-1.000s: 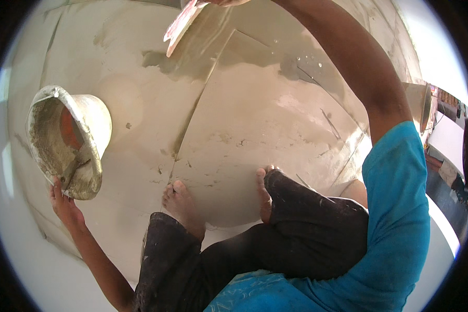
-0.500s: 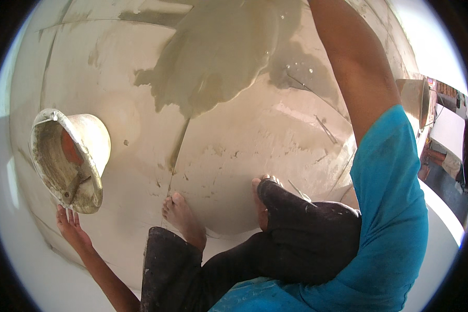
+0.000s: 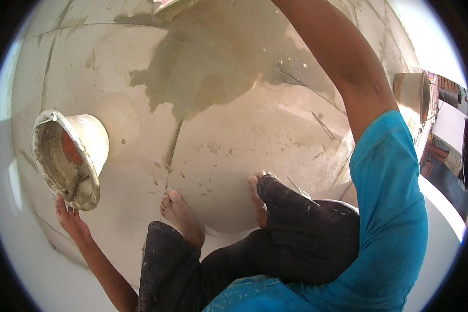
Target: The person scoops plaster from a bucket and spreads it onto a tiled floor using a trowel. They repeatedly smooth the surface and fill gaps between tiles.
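Note:
My left hand (image 3: 73, 221) has its fingers stretched out, their tips at the lower rim of a white, cement-crusted bucket (image 3: 88, 143), tilted with its mouth facing left and orange showing inside. My right arm (image 3: 333, 52) reaches up past the top edge, its hand out of sight. The edge of a pink and white flat tool (image 3: 161, 5) shows at the top, over a wet grey slurry patch (image 3: 203, 62) on the pale, jointed slab surface (image 3: 114, 62).
My bare feet (image 3: 182, 213) rest on the slabs below the wet patch. A second bucket (image 3: 408, 93) stands at the right behind my arm. Beyond it are a white board (image 3: 447, 125) and cluttered bricks or debris, too small to make out.
A large wet slurry patch has spread where the flat tool was a second ago. The tool and my right hand moved up out of view; now just the tool's edge shows.

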Available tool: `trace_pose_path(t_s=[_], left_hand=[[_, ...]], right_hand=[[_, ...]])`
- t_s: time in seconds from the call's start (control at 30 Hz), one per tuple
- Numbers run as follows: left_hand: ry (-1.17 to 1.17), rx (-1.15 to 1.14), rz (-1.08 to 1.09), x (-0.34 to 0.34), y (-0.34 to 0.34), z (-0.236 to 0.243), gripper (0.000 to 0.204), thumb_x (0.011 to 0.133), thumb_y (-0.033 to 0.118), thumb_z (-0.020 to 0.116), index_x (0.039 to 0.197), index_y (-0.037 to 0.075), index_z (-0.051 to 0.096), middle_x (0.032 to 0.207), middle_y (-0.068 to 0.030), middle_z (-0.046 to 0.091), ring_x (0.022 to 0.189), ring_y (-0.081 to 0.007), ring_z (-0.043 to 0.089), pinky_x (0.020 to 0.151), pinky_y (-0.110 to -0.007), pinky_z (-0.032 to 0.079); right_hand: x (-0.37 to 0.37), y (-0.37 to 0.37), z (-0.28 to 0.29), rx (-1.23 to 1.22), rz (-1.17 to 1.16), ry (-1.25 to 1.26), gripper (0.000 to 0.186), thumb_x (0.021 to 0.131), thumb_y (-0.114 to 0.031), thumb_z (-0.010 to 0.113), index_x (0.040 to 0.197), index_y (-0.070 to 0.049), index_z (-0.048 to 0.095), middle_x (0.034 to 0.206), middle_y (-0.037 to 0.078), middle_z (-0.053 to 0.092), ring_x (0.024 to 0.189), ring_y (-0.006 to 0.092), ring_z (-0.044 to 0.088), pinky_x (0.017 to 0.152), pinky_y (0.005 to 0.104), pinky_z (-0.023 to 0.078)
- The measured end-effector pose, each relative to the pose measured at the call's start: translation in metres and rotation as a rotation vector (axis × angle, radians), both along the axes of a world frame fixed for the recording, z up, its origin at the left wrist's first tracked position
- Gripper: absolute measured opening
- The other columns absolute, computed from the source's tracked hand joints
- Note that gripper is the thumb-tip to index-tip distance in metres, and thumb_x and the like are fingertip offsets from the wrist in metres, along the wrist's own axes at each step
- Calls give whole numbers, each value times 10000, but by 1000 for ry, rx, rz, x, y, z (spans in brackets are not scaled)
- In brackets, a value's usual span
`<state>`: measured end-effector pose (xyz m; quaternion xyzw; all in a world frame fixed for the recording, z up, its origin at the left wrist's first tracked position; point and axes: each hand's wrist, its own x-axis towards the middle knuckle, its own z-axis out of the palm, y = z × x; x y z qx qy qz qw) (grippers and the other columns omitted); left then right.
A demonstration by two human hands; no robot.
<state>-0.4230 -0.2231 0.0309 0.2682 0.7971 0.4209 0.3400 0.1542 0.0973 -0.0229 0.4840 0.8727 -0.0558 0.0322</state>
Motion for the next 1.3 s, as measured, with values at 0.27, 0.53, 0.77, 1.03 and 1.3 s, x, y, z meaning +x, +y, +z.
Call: trace_pose_path(t_s=[0.27,0.53,0.77,1.03,1.3], left_hand=[[-13,27,29,-2,-13,-4,639,908,340,615,1385,9,347,1384,-141,419,1281,-303,397,1060,-388,338],[18,-25,116,1,-27,-2,766,928,498,509,1456,18,231,1460,-175,345,1322,-312,371,1085,-416,300],[4,-72,154,-7,-44,-1,808,936,553,451,1463,2,184,1459,-165,350,1318,-288,397,1087,-424,296],[39,-117,129,-11,-50,1,817,937,544,455,1468,-2,160,1461,-176,342,1319,-294,402,1096,-439,289],[15,-83,66,-17,-50,-4,786,945,512,459,1466,-3,175,1461,-181,338,1317,-306,396,1097,-448,291]], right_hand=[[21,-57,25,-52,39,-131,204,865,-247,531,996,-141,646,943,95,670,878,319,635,710,445,509],[46,-87,19,48,168,-120,158,865,-255,540,866,-130,637,872,103,670,816,339,634,679,467,501],[107,-84,22,68,-266,69,177,870,-210,574,988,-135,683,989,97,683,950,272,631,795,418,502],[223,-27,-12,172,-815,-50,355,835,-334,613,1133,-145,646,1109,141,655,1004,339,619,854,460,489],[140,-48,3,120,-591,-39,331,848,-289,619,1158,-176,633,1101,108,664,1045,314,609,858,431,490]])
